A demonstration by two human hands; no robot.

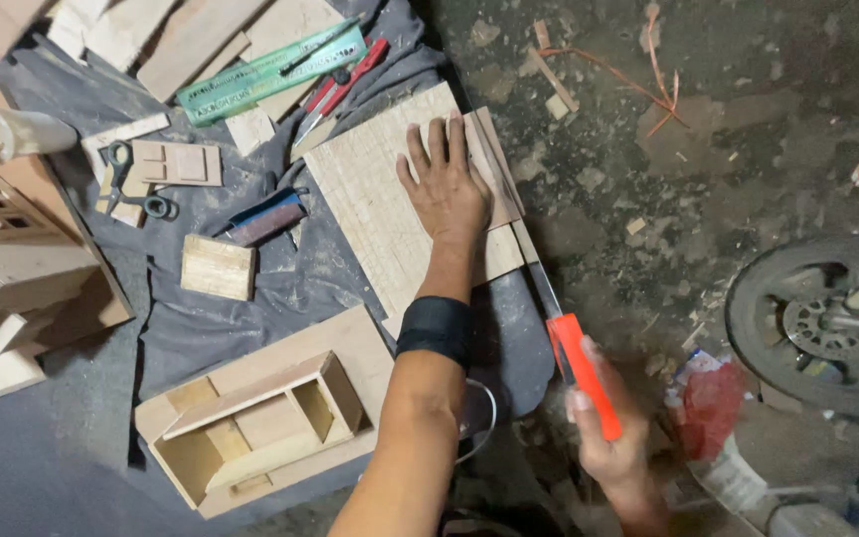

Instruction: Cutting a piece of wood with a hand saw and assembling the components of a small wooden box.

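**Flat hand on the panel, saw at its edge**

Across the dark cloth (251, 298), from the left, lie scissors (136, 179), a small wooden block (218, 268) and, nearer the camera, an open wooden box frame (260, 423); a green ruler (270, 72) and red pliers (335, 94) sit further back. Mid-frame, the left hand (446, 189) lies flat, fingers spread and open, pressing down a pale plywood panel (370, 209) stacked on other thin boards. Just right of it, the right hand (603, 447) is closed around the orange handle of a hand saw (584, 373), whose blade runs along the panel's right edge.

The risks, as I judge them: the blade lies near the pressing hand, so a skip could reach the fingers. The panel rests on soft cloth and loose boards, so it could shift mid-stroke and spoil the line. A motorbike wheel (822, 323) stands well apart, far right.
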